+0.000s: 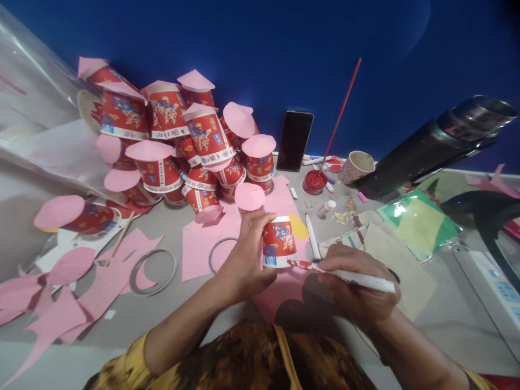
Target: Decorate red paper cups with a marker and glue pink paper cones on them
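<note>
Left hand (249,254): curling thumb and fingers round one paper cup (280,238), holding it in front of the phone (296,141).
Paper cup: showing a smooth, tapering red wall, printed with blue figures, and a white band.
Right hand (361,287): pinching one slim white marker (357,279) in a narrow grip, in front and right of the phone.
Tip: pointing at the white band, touching or just short of it; cannot tell which.
Cup pile (209,135): heaping left of the phone, more than ten printed cups, overlapping too much for an exact count.
Pink tops (259,146): capping many of these, shallow cones and flat rounds of matte paper.
Rings (174,268): lying front-left of the phone, two, thin and round.
Spare marker (312,238): lying in front of the phone, one.
Tub (314,184): sitting right of the phone, one, round, with one straight thin stick (343,103) rising from it.
Flask (418,143): slanting right of the phone, one, a black cylinder with shiny metal top.
</note>
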`<state>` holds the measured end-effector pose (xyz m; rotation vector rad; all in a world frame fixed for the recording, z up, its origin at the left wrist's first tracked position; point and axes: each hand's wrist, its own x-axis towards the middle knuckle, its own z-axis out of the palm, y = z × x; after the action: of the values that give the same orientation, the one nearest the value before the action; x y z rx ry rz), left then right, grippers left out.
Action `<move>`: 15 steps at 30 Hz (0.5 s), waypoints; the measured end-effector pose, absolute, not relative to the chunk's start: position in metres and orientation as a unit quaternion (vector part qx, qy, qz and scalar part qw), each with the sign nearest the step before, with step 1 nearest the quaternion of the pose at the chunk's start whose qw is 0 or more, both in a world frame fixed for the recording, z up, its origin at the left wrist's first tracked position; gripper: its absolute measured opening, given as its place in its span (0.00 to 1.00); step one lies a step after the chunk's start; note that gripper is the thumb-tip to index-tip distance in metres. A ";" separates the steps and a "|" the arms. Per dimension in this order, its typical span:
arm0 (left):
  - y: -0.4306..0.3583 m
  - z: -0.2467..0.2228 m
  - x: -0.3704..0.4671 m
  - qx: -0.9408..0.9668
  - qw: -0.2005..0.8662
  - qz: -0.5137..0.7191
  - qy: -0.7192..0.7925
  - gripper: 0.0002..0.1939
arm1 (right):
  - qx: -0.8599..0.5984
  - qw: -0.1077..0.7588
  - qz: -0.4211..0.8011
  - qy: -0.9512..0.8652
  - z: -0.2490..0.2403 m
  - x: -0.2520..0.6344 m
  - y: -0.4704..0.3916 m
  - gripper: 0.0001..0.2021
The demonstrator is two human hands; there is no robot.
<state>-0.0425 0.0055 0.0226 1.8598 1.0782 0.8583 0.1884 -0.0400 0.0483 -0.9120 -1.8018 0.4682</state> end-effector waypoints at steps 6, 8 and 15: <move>0.005 0.024 -0.041 0.733 0.410 0.345 0.419 0.46 | -0.377 0.511 0.199 -0.747 0.048 0.187 -0.039 0.09; 0.005 0.024 -0.041 0.734 0.408 0.346 0.419 0.45 | -0.376 0.509 0.196 -0.749 0.048 0.187 -0.039 0.09; 0.006 0.023 -0.040 0.737 0.394 0.338 0.433 0.46 | -0.385 0.513 0.184 -0.745 0.053 0.186 -0.039 0.08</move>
<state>-0.0398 0.0059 0.0227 1.8690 1.0985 0.8574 0.1861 -0.0390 0.0528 -0.9253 -1.7924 0.4418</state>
